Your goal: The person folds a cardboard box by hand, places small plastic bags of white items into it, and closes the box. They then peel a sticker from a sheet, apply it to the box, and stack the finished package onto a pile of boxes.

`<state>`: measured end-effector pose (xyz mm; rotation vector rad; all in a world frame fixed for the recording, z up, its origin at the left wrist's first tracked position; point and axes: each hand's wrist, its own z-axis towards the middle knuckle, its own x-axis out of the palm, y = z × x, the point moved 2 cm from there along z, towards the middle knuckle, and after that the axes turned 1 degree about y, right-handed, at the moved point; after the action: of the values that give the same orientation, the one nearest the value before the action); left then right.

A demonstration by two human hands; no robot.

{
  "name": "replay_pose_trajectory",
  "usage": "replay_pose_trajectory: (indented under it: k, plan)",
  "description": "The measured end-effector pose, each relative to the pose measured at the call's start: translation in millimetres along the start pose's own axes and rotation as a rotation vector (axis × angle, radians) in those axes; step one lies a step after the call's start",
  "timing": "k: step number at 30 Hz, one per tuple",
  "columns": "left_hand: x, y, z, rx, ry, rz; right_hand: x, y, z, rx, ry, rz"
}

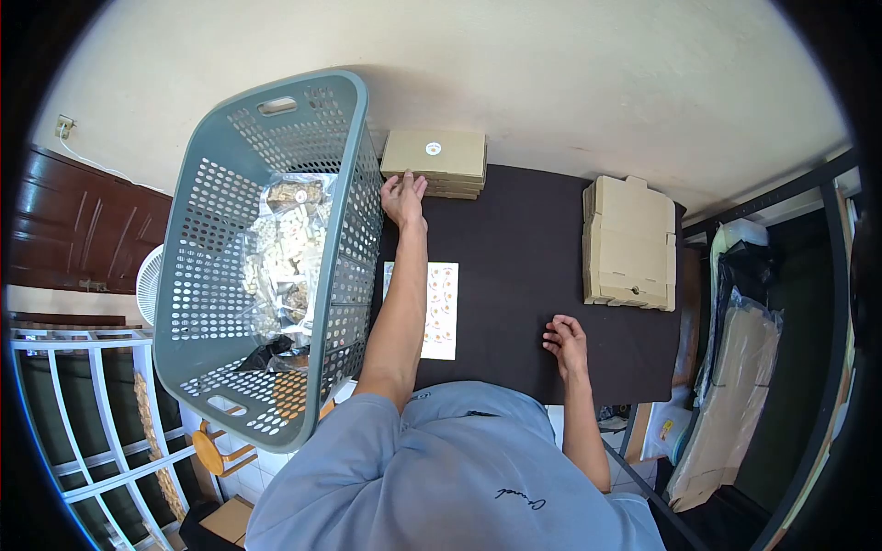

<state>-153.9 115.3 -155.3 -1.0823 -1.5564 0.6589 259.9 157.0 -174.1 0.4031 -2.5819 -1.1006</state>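
My left hand (404,198) is at the front edge of a stack of closed cardboard boxes (435,156) at the back left of the dark table (514,239); its fingers are apart and touch or nearly touch the boxes. The top box bears a round white sticker. Under my left forearm lies a white sheet of round stickers (442,312), partly hidden by the arm. My right hand (565,343) hovers over the table's front right part, fingers loosely curled and apart, with nothing in it. Beyond it lies a pile of flat, unfolded cardboard boxes (630,243).
A large grey-green perforated basket (354,184) stands at the left, holding clear bags of pale pieces (287,243). A wooden stool (209,452) is below it. At the right, a black metal rack (831,211) stands near plastic-wrapped cardboard (726,395).
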Motion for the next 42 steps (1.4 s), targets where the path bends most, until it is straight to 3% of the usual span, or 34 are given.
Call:
replay_pose_trajectory:
  k: [4, 6, 9, 10, 12, 16, 26, 42]
  plan:
    - [2, 5, -11, 0.059, 0.003, 0.083, -6, 7, 4, -0.029, -0.009, 0.01]
    - [8, 11, -33, 0.372, 0.036, 0.617, -7, 10, 4, -0.033, -0.021, 0.013]
    - [31, 8, -79, 0.456, 0.344, 0.968, -8, 11, 6, -0.034, -0.033, 0.016]
    - [34, 12, -82, 0.451, 0.344, 0.964, -9, 11, 6, -0.03, -0.031, 0.016]
    - [46, 22, -88, 0.508, 0.685, 1.259, -11, 11, 4, -0.026, -0.039, 0.007]
    - [52, 37, -89, 0.399, 0.836, 1.412, -13, 3, 0, -0.007, -0.057, 0.015]
    - [47, 51, -83, 0.465, 0.702, 1.485, -14, -7, -1, 0.01, -0.044, 0.007]
    - [39, 45, -75, 0.397, 0.754, 1.368, -25, -4, 0, 0.001, -0.072, 0.024]
